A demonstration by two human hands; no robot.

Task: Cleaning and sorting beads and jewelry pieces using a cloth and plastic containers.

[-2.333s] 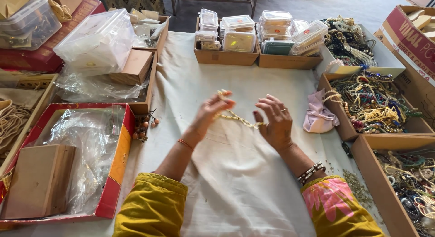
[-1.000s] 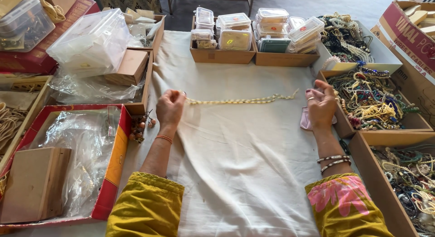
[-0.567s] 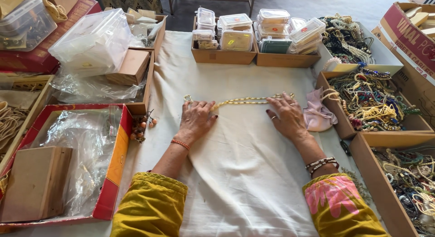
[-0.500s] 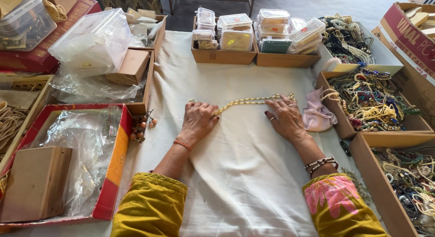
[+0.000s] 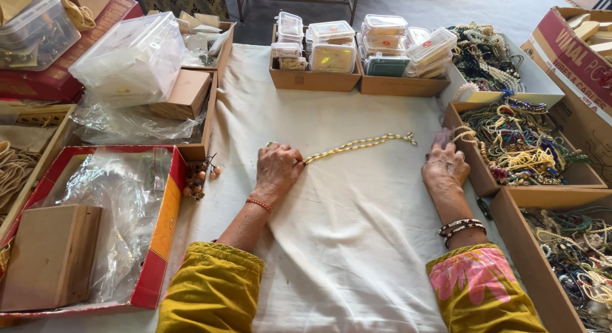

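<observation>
A cream and gold bead necklace [image 5: 357,144] lies stretched out on the white cloth [image 5: 344,244]. My left hand [image 5: 277,168] rests palm down on its left end and pins it to the cloth. My right hand [image 5: 445,168] is off the necklace, at the right edge of the cloth. Its fingers curl over a pink cloth pouch [image 5: 442,137], which is mostly hidden under them. The necklace's right end lies free, a little left of that hand.
Cardboard trays of tangled bead necklaces [image 5: 523,148] line the right side. Small clear plastic boxes [image 5: 357,43] sit in trays at the back. A red box with plastic wrap [image 5: 115,218] and a cluster of brown beads [image 5: 199,177] lie at the left.
The necklace was held stretched in the air, then laid on the cloth. My right hand has now left it and moved right onto the pink pouch. My left hand stays on the left end.
</observation>
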